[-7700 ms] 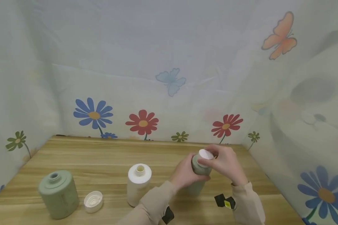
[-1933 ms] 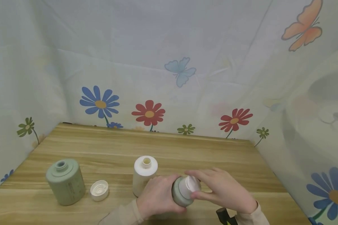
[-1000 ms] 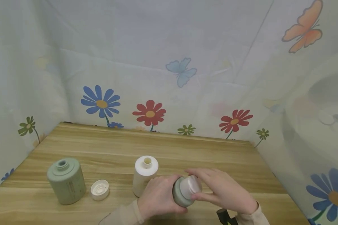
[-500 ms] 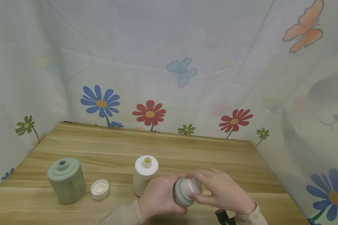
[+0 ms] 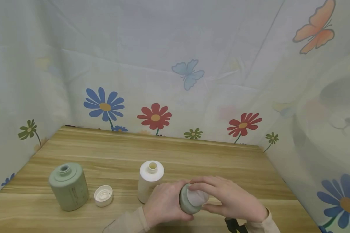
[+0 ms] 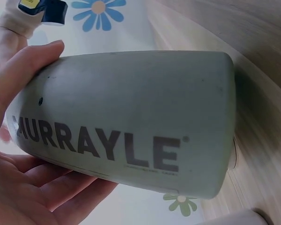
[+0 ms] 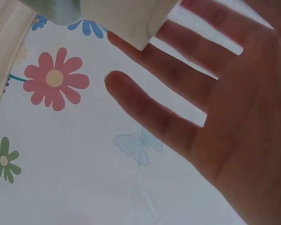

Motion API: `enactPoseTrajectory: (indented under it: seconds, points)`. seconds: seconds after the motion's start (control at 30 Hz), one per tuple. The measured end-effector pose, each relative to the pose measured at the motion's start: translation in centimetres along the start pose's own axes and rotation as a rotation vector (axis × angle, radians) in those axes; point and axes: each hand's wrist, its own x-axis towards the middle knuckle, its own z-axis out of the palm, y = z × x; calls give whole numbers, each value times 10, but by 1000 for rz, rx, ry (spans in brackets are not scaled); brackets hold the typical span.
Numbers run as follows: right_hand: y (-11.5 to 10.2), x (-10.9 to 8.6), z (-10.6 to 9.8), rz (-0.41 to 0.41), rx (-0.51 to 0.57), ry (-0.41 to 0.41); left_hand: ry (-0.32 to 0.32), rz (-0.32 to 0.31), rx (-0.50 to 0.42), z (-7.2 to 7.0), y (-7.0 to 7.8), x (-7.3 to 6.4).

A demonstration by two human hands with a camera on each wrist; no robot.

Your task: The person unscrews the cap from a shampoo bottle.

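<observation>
My left hand [image 5: 166, 202] grips a sage-green bottle [image 6: 126, 103] round its body. Dark letters reading "MURRAYLE" run along its side in the left wrist view. Tilted in the head view, the bottle points its top to the right. A white cap [image 5: 196, 197] sits at that top. Over the cap lie the fingers of my right hand [image 5: 230, 200], mostly straight, with the thumb near its rim. Spread fingers show against the cap in the right wrist view. Just behind my left hand stands a white bottle [image 5: 151, 174], uncapped and upright.
A wide green bottle [image 5: 68, 187] with an open neck stands at the left of the wooden table [image 5: 119, 152]. Beside it a loose white cap [image 5: 103, 195] lies hollow side up. A flower-printed cloth [image 5: 128, 48] encloses the back and sides.
Since the first frame, the held bottle has come nearer and tipped over. In the last half second my right fingers slid further over the cap and the thumb shifted; my left hand stayed put.
</observation>
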Motion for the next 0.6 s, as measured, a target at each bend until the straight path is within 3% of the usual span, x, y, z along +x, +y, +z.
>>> enactPoseTrajectory:
  seconds: [0.2,0.3,0.43,0.6]
  points:
    - [-5,2,2,279,-43,-10,-3,0,-8,0,0,1]
    - [-7,5,4,365,-91,-29,-4,-1,-2,0,0,1]
    - [-8,7,6,379,-109,-51,-2,2,3,0,0,1]
    - [-9,5,7,313,-140,-20,6,10,16,1,0,-1]
